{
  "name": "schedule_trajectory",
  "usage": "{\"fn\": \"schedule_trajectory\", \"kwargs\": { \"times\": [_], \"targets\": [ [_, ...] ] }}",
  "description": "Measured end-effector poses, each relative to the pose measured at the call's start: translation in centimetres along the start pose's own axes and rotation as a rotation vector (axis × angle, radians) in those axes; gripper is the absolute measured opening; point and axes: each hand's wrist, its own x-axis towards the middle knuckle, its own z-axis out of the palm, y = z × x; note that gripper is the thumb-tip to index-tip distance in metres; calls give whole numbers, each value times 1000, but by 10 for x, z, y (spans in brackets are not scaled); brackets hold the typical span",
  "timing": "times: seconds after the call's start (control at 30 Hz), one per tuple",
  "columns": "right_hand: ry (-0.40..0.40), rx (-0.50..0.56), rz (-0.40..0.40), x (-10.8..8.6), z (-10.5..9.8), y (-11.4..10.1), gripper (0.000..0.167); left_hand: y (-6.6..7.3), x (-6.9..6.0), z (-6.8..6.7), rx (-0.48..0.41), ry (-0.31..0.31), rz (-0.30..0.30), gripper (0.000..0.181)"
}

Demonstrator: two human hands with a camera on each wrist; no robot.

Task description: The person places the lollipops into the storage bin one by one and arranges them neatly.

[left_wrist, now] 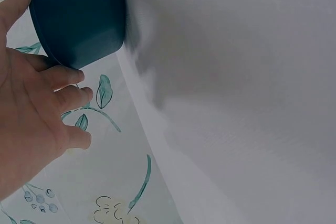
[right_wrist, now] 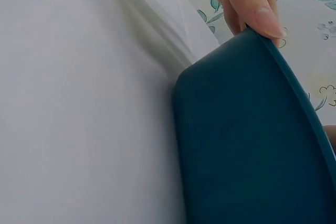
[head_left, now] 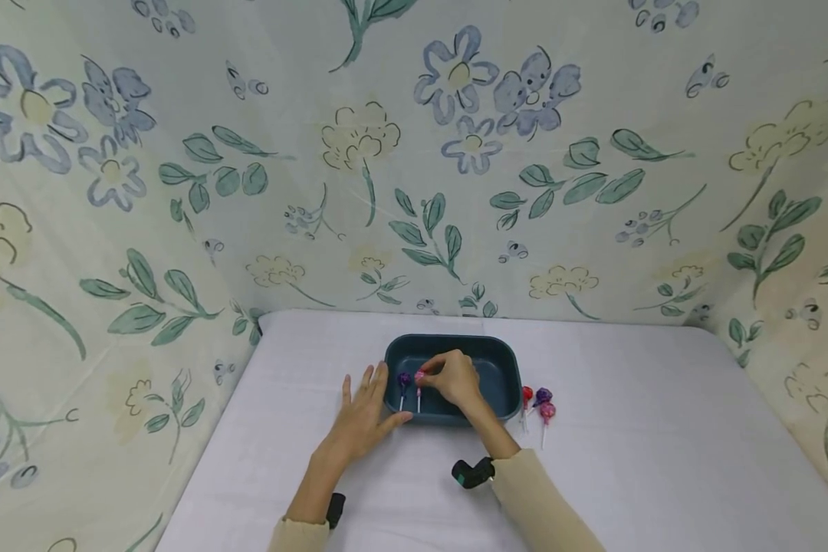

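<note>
Beige sleeves [head_left: 538, 498] are sitting nearest, with a black wrist camera [head_left: 472, 473] showing at the right cuff. White cloth [head_left: 400, 479] is lying under everything. Left hand [head_left: 359, 422] is steadying the left end of a dark teal rectangular tray [head_left: 438, 420]: fingers spreading along the outside, thumb lying at the near rim, bracing rather than clamping. Just outside the tray's right end, three wrapped lollipops are lying bunched on the cloth, near to far: outer pink lollipop [head_left: 547, 411], outer purple lollipop [head_left: 542, 396], red lollipop [head_left: 527, 393]. Inside the left half of the tray, inner purple lollipop [head_left: 404, 379] is lying with its stick pointing toward the person. Right beside it, right hand [head_left: 453, 377] is reaching over the near rim, thumb and fingertips together, pinching inner pink lollipop [head_left: 420, 376] at its head, stick running roughly parallel to the purple one's. Can't tell if that stick is bearing on the tray floor; wrist views aren't showing the pinch clearly. Behind it all, floral fabric [head_left: 421, 192] is hanging as backdrop. My read on the step: lining up pink next to purple, in a row. Next move is probably calling for a gentle release without nudging purple, then a reach right to the outside bunch, left hand bracing.
</note>
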Motion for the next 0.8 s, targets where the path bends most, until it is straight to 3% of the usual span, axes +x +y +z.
{"fn": "schedule_trajectory", "kwargs": {
  "times": [0.8],
  "targets": [
    [-39, -69, -13, 1, 12, -1, 14, 1, 0, -1, 1, -15, -5, 97]
  ]
}}
